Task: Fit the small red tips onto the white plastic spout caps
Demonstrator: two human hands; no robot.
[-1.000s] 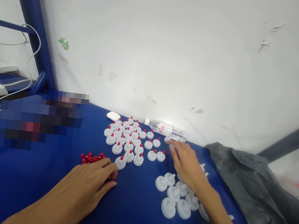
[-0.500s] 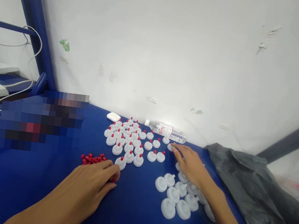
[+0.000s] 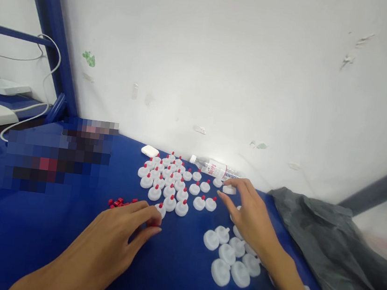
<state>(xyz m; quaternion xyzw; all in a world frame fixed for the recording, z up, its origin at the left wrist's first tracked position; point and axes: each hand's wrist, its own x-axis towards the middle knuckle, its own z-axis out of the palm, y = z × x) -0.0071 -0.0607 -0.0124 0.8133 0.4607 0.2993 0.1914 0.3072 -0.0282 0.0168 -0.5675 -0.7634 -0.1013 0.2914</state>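
Note:
My left hand is closed in a pinch beside a loose pile of small red caps. A red cap shows slightly between its thumb and bent forefinger. At the right, my right hand has thumb and forefinger spread around a white round spout lid; I cannot tell whether they touch it. Another bare lid stands just left of it. In the middle are many white lids with red caps on their spouts. Bare white lids lie partly under my right forearm.
A clear plastic bottle lies against the wall, with a white rounded case to its left. Dark grey cloth covers the right edge of the blue table. Blurred-out items are at the left, near a blue metal frame.
My right thumb and forefinger have spread wider around the white lid. The left hand has shifted slightly right with the red cap in its pinch. The view has turned a little.

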